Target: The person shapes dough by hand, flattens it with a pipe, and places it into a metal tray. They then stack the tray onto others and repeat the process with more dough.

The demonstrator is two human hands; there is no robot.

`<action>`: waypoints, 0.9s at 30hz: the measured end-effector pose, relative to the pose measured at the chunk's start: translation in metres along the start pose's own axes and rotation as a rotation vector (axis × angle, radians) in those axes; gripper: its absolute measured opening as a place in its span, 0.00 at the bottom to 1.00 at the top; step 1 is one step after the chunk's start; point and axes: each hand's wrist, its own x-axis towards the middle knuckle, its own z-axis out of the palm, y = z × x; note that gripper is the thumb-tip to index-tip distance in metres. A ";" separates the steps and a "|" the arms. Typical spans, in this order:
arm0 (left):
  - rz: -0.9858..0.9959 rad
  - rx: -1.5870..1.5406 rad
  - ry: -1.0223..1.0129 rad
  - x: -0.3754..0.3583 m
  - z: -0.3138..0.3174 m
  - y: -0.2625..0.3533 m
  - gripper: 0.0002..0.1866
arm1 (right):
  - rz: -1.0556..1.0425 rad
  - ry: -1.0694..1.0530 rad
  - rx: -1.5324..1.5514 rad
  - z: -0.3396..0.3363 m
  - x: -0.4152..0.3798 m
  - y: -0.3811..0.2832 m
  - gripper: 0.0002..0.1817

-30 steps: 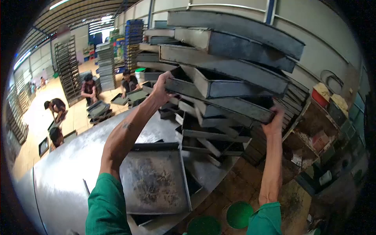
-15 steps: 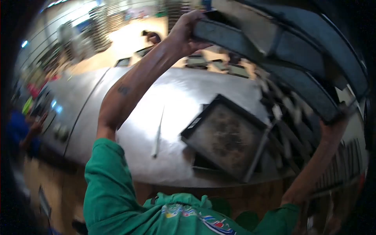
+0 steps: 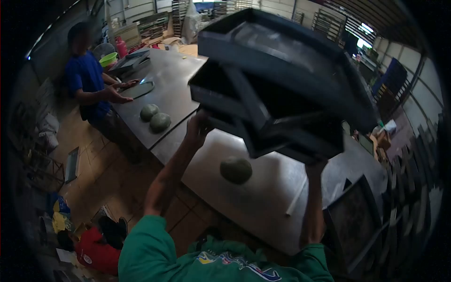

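Observation:
Raised above the metal table (image 3: 277, 199), a stack of dark rectangular trays (image 3: 282, 56) lies crosswise, one on another. My left hand (image 3: 199, 128) grips the lower left corner of the stack, and my right hand (image 3: 316, 167) holds its lower right corner. Beneath the trays, a round greenish lump (image 3: 236, 169) rests on the tabletop. A thin pale stick (image 3: 296, 197) lies beside my right forearm. Another dark tray with a stained bottom (image 3: 354, 216) sits at the table's right end.
Across the table at the left stands a person in blue (image 3: 89, 75), hands over a flat green slab (image 3: 137, 90). Two more round lumps (image 3: 159, 122) lie near that person. Many dark slats (image 3: 413, 188) stand at the right. A red garment (image 3: 97, 251) shows at lower left.
The view has swung left, bringing the person in blue and the round lumps into fuller view. The held trays now appear nearer the middle, still gripped by both hands.

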 end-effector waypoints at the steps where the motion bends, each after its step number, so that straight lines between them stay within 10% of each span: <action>1: 0.217 0.322 -0.220 0.000 -0.041 -0.001 0.15 | 0.127 -0.038 0.263 0.036 -0.002 0.008 0.17; 3: 0.181 0.344 0.098 0.004 -0.076 0.004 0.14 | 0.436 0.029 0.894 0.114 -0.009 0.006 0.15; 5: 0.194 0.346 0.184 0.017 -0.134 -0.001 0.13 | -0.168 -0.195 -0.068 0.161 -0.008 0.032 0.19; 7: 0.305 0.429 0.118 0.032 -0.199 -0.010 0.14 | 0.692 -0.083 1.022 0.216 -0.009 0.046 0.22; 14: 0.064 -0.043 0.217 0.105 -0.289 -0.012 0.19 | 0.921 -0.146 0.827 0.316 -0.003 0.131 0.20; 19: 0.502 0.727 0.295 0.135 -0.312 -0.032 0.17 | 0.960 -0.223 0.788 0.363 0.021 0.127 0.21; 20: 0.470 0.739 0.271 0.130 -0.309 -0.032 0.17 | 0.876 -0.201 0.817 0.382 0.032 0.109 0.22; 22: -0.206 -0.072 0.391 0.089 -0.275 -0.028 0.15 | 0.799 -0.098 0.784 0.415 0.033 0.199 0.12; 27: -0.550 0.173 0.344 -0.069 -0.192 -0.013 0.14 | 0.603 0.001 0.180 0.471 0.057 0.146 0.11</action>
